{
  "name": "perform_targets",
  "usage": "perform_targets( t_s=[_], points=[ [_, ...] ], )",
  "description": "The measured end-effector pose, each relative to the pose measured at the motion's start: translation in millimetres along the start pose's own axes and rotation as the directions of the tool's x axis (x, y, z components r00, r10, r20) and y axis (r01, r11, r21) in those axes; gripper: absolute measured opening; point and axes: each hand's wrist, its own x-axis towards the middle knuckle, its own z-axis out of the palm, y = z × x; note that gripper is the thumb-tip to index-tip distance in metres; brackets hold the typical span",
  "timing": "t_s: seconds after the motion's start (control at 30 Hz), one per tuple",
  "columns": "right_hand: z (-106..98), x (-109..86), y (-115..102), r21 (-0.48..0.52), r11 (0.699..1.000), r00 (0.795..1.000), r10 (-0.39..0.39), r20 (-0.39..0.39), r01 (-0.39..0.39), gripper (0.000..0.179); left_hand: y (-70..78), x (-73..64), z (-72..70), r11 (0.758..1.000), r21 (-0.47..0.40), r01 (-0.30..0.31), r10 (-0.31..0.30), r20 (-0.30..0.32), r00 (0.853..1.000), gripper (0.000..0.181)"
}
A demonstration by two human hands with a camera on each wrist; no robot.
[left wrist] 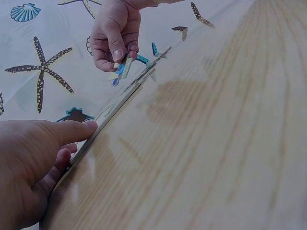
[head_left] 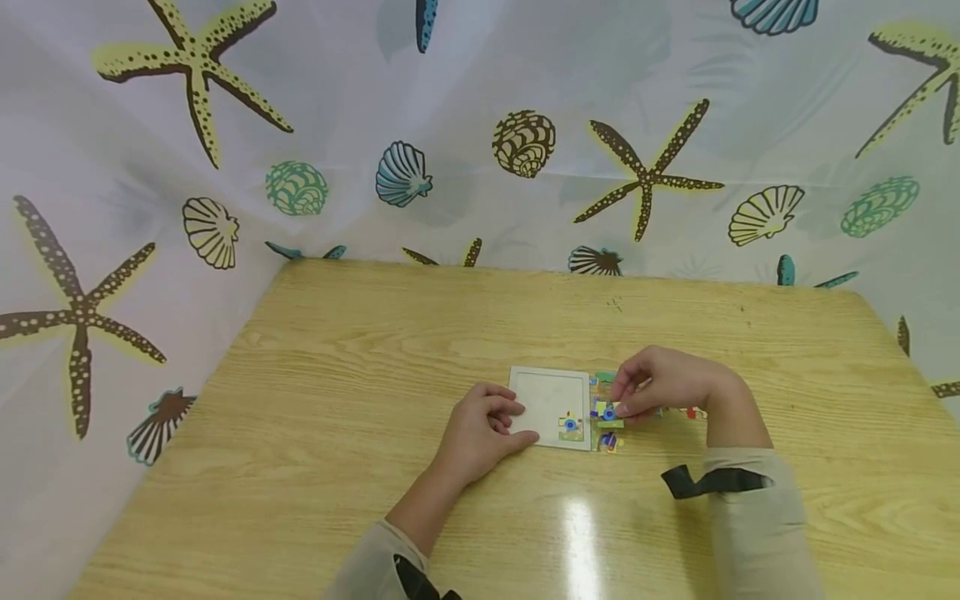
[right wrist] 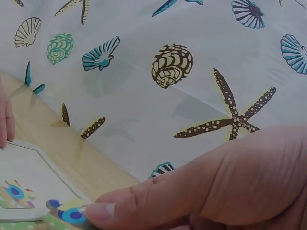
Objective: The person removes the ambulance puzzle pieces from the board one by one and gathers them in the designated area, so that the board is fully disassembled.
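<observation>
A flat white puzzle frame lies on the table, with one colourful jigsaw piece in its lower right corner. My left hand holds the frame's lower left corner; its thumb lies along the near edge and its curled fingers are at the left side. Between thumb and fingers, my right hand pinches another jigsaw piece with a blue round shape, just right of the frame. In the left wrist view this piece is raised above the frame. The right hand partly covers it.
More loose jigsaw pieces lie along the frame's right side, some partly hidden by the right hand. A red piece shows below the right wrist. Behind the wooden table hangs a white cloth printed with shells and starfish.
</observation>
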Motion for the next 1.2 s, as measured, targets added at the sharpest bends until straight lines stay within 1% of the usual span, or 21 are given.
perform_targets(
  t_s=[0.17,0.4,0.7,0.8,0.93,1.03,1.1,1.2],
  points=[
    [-6,-7.8,7,0.02,0.997,0.997,0.077,0.0,-0.077,0.019,1.2,0.0,-0.7,1.0,0.013,-0.011,0.011,0.0,1.0,0.034],
    [-11,-14.3,12,0.004,0.991,0.991,0.13,-0.005,-0.13,0.019,1.5,-0.6,-0.9,1.0,0.006,-0.011,0.011,-0.006,1.0,0.032],
    [-10,-21.7,11,0.067,0.966,0.968,0.25,0.011,-0.25,0.011,-0.1,0.1,0.4,1.0,0.006,-0.031,0.031,-0.007,1.0,0.033],
    [-8,-20.5,11,0.019,0.958,0.959,0.285,-0.001,-0.285,0.012,-2.0,0.4,1.0,1.0,0.003,-0.03,0.03,-0.006,1.0,0.033],
    [-2,-17.7,8,-0.03,0.937,0.937,0.348,-0.036,-0.349,0.011,-2.6,-0.1,1.4,1.0,0.007,-0.027,0.027,-0.003,1.0,0.032],
    [2,-17.0,5,-0.043,0.924,0.924,0.377,-0.057,-0.38,0.01,-1.7,-0.8,1.0,1.0,0.01,-0.023,0.023,-0.001,1.0,0.031],
    [2,-17.5,4,-0.053,0.921,0.922,0.384,-0.059,-0.387,0.01,-1.1,-0.7,0.6,1.0,0.008,-0.02,0.02,0.001,1.0,0.031],
    [-1,-20.3,3,-0.054,0.922,0.923,0.38,-0.062,-0.383,0.012,0.3,-0.8,-0.1,1.0,0.005,-0.015,0.015,0.003,1.0,0.031]
  ],
)
